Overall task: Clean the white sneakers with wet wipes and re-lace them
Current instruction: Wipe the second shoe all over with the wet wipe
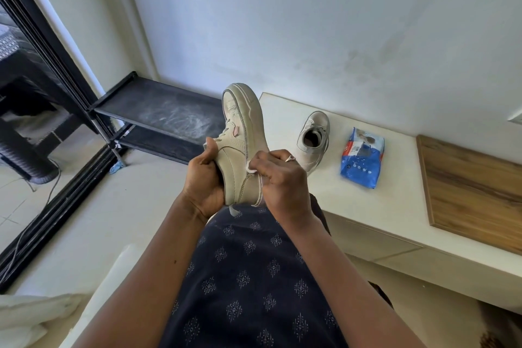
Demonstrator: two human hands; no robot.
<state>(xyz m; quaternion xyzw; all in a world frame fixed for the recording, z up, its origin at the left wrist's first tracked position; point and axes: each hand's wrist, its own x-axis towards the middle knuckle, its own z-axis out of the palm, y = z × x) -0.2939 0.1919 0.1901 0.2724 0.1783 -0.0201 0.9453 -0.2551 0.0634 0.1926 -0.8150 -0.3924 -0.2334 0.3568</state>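
Note:
A white sneaker (pixel 243 133) with a pink side tag is held up over my lap, toe pointing away and sole turned right. My left hand (pixel 204 182) grips its heel end from the left. My right hand (pixel 281 178) pinches a white wet wipe (pixel 252 169) against the sneaker's side near the sole. The second white sneaker (pixel 314 138) stands on the white low bench (pixel 375 206), opening toward me, with laces in it. A blue pack of wet wipes (pixel 362 157) lies to its right.
A wooden board (pixel 474 186) lies on the bench at the right. A black two-shelf shoe rack (pixel 158 118) stands against the wall at left, beside a black-framed sliding door (pixel 56 150). White cushions (pixel 31 319) sit at bottom left.

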